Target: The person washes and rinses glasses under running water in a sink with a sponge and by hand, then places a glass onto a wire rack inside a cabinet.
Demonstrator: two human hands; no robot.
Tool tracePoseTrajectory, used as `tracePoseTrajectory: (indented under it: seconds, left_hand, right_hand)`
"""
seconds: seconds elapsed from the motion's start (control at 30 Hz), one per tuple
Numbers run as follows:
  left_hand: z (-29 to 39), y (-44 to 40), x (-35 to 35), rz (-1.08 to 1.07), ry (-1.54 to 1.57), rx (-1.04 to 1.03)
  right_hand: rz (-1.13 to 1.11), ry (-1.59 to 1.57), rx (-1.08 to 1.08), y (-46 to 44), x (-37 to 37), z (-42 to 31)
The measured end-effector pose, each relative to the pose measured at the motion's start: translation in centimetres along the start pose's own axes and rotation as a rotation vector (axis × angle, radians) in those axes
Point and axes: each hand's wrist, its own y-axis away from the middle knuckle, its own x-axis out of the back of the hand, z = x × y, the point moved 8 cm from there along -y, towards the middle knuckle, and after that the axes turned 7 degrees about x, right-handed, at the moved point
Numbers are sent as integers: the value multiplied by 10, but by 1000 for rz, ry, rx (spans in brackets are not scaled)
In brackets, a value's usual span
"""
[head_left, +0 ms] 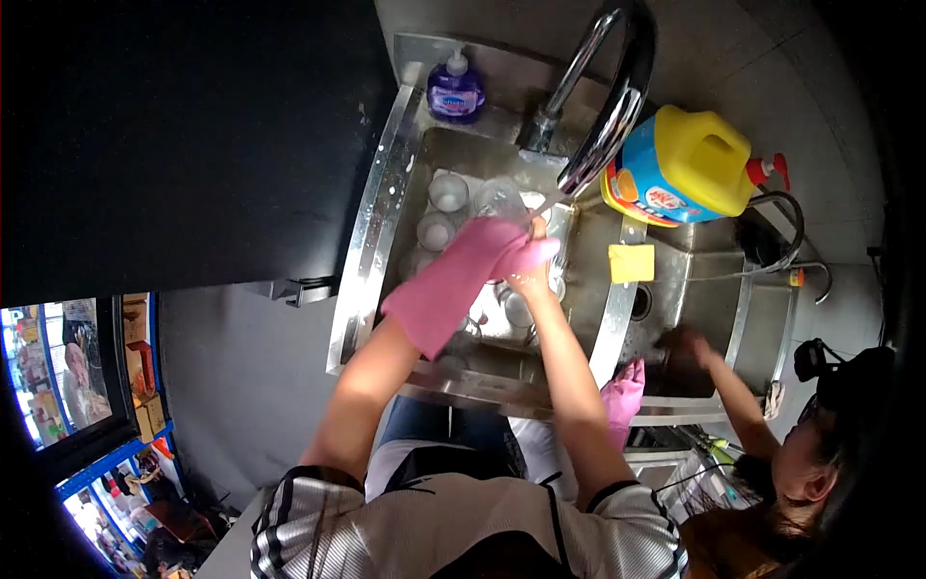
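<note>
A pink rubber glove (453, 285) covers my left hand (497, 249), over the left basin of a steel sink (362, 261). My bare right hand (531, 275) is pressed up against the gloved fingers, under the spout of the chrome faucet (617, 116). The gloved fingers are bent together; whether they hold anything is hidden. What my right fingers close on is also too small to make out. Below and around both hands, several clear glasses (449, 192) stand in the basin.
A purple soap bottle (455, 92) stands at the back left corner. Right of the faucet is a yellow detergent jug (685, 164). A yellow sponge (631, 263) lies on the divider, another pink glove (624, 394) at the front. A co-worker's hand (690, 345) reaches into the right basin.
</note>
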Motion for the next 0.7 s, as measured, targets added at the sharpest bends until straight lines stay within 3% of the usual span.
tracePoseTrajectory:
  seconds: [0.07,0.1,0.13,0.2,0.23,0.27,0.33,0.37,0.43,0.47,0.53,0.57,0.6,0.67,0.7]
  left_hand:
    - [-6,-3,-7,10,87,53]
    - [-6,-4,-11,45,113,41]
    - [-6,-3,-10,107,144,40]
    - [-6,2,-8,225,230,48]
    - [-10,8,-5,270,275,65]
    - [-12,17,3,320,321,70]
    - [-13,26,16,390,342,70]
    - [-9,26,22,400,340,48]
    - [-32,45,36,440,235,398]
    - [-39,50,34,440,234,391]
    - [-110,76,-30,210,1051,908]
    - [-104,78,-49,-66,1368,936]
    - [-101,81,-58,-148,1487,919]
    - [-92,69,-69,-191,1572,836]
    - [-86,61,-70,-196,1580,801]
  right_hand:
    - [-155,108,-80,10,-3,11]
    - [-142,314,116,6,-2,3]
    - [-143,312,124,7,-4,2]
    - [23,-299,-411,15,-2,33]
    - [-2,-7,-227,7,5,19]
    - [3,-1,-220,6,6,17]
    - [125,-454,-453,12,1,37]
    - [121,-498,-422,18,-2,49]
    - [102,-619,-452,11,-1,31]
    - [79,-730,-503,10,-2,19]
    - [74,-701,-559,5,-1,6]
    - [69,-762,-580,2,-4,2]
    - [66,-821,-600,-2,-7,-1]
    - [24,-809,-574,-10,-11,-7]
    - [37,-568,-470,-17,-5,-9]
